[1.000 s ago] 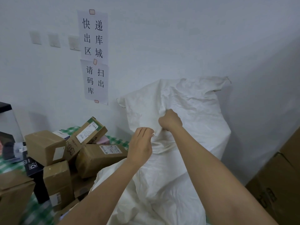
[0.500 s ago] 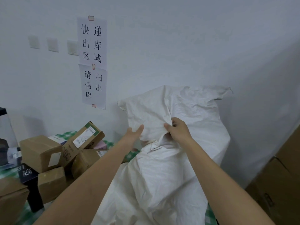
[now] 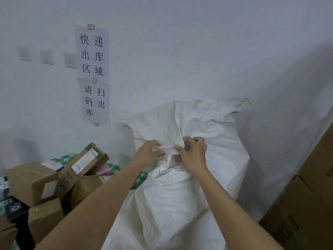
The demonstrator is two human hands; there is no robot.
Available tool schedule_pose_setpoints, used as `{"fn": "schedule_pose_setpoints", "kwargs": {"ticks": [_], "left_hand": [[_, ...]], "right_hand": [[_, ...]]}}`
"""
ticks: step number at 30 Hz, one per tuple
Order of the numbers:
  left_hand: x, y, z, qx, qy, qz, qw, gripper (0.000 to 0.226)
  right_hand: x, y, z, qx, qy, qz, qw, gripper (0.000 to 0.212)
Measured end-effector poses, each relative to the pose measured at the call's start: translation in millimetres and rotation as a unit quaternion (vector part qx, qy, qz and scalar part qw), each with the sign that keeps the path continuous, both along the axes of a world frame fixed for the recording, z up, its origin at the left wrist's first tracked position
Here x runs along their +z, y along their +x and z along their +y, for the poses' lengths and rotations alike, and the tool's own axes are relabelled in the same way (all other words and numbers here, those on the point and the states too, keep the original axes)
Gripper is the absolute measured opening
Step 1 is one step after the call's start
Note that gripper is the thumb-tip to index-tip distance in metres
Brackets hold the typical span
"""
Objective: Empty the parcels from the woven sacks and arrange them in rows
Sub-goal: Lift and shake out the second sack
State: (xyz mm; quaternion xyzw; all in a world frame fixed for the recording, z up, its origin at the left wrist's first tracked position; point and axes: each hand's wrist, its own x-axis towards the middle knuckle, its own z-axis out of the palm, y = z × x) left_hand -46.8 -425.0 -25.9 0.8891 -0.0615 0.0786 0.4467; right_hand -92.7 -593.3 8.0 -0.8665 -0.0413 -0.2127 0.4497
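A large white woven sack (image 3: 180,195) stands full against the wall, its loose top flopped upward. My left hand (image 3: 147,152) and my right hand (image 3: 192,154) meet at its bunched neck, each pinching a fold of the fabric. To the left, several brown cardboard parcels (image 3: 32,181) lie heaped on a green checked cloth (image 3: 68,156); one long box with a green end (image 3: 84,163) leans across the pile. What the sack contains is hidden.
Large brown cartons (image 3: 306,204) are stacked at the right edge. Paper signs (image 3: 93,76) with Chinese characters hang on the white wall above the parcels. A black box (image 3: 16,208) sits among the pile at the lower left.
My left hand has gone from open against the sack to pinching the fabric beside my right hand. Both hands have drawn together at the neck.
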Motion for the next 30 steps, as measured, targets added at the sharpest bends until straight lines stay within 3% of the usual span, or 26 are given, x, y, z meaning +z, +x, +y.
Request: {"fn": "schedule_pose_setpoints", "kwargs": {"ticks": [2, 5, 7, 10, 14, 16, 18, 21, 22, 24, 26, 28, 30], "left_hand": [[-0.1, -2.2, -4.3, 0.015, 0.059, -0.057, 0.997, 0.014], [4.8, -6.2, -9.5, 0.041, 0.113, -0.114, 0.986, 0.020], [11.8, -5.9, -8.5, 0.051, 0.052, -0.119, 0.990, 0.018], [23.8, -2.0, -7.1, 0.061, -0.085, -0.099, 0.990, 0.021], [36.0, -0.8, -14.5, 0.058, -0.140, -0.095, 0.984, 0.018], [39.4, -1.5, -17.1, 0.059, -0.151, -0.096, 0.982, 0.013], [40.1, -2.6, -17.7, 0.058, -0.157, -0.090, 0.982, 0.013], [41.9, -3.3, -14.7, 0.046, -0.139, -0.069, 0.987, 0.017], [43.0, -3.2, -12.5, 0.040, -0.122, -0.061, 0.990, 0.018], [45.7, -3.0, -8.7, 0.025, -0.092, -0.049, 0.994, 0.019], [49.2, -3.0, -7.8, 0.008, -0.071, -0.041, 0.997, 0.018], [52.3, -1.1, -8.7, -0.003, -0.060, -0.034, 0.998, 0.015], [54.3, 0.0, -9.2, -0.016, -0.059, -0.010, 0.998, 0.009]], "right_hand": [[0.4, -2.0, -0.6, 0.013, -0.001, -0.001, 1.000, 0.019], [1.1, -4.9, 0.9, 0.021, -0.007, -0.008, 1.000, 0.019], [0.0, -5.7, 0.8, -0.033, -0.061, -0.043, 0.997, 0.016], [1.5, 0.3, -3.0, -0.136, -0.186, -0.138, 0.963, 0.013], [13.6, 11.3, -15.3, -0.073, -0.236, -0.082, 0.966, 0.016], [19.8, 15.0, -18.6, -0.067, -0.274, -0.109, 0.953, 0.015], [25.4, 19.0, -21.4, -0.050, -0.248, -0.143, 0.957, 0.015], [38.4, 21.5, -27.9, 0.059, -0.184, -0.065, 0.979, 0.021], [45.1, 21.0, -30.7, 0.097, -0.176, -0.011, 0.979, 0.039], [59.4, 19.4, -35.1, 0.125, -0.240, 0.103, 0.957, 0.099], [72.8, 17.4, -34.4, 0.098, -0.369, 0.164, 0.909, 0.126], [80.6, 19.5, -31.7, 0.051, -0.458, 0.181, 0.869, 0.121], [83.0, 22.7, -28.2, 0.017, -0.508, 0.184, 0.841, 0.100]]}}
